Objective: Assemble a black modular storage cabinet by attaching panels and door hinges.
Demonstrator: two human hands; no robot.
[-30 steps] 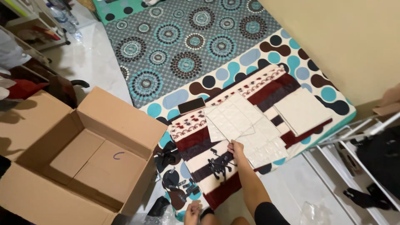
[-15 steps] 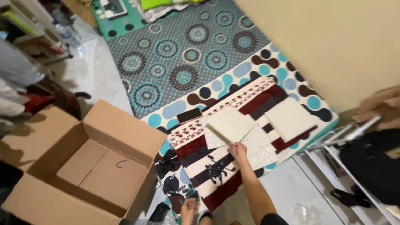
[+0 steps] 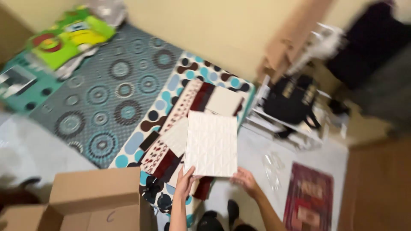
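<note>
I hold a white square panel [image 3: 212,143] with a raised geometric texture, lifted above the mat. My left hand [image 3: 185,182] grips its lower left corner. My right hand [image 3: 245,179] supports the lower right corner from beneath. Two more white panels [image 3: 224,100] [image 3: 175,137] lie below it on a dark red and white patterned cloth [image 3: 165,160]. The frame is blurred by motion.
An open cardboard box [image 3: 96,196] stands at the lower left. A circle-patterned mat [image 3: 107,98] covers the floor to the left, with a green and yellow package [image 3: 64,36] on it. A black bag [image 3: 289,100] sits on a white rack at right. A dark red rug [image 3: 308,201] lies beside my feet.
The white panel has come up off the pile, and my left hand has joined my right hand on it. The view has swung to the right, so the box sits lower left.
</note>
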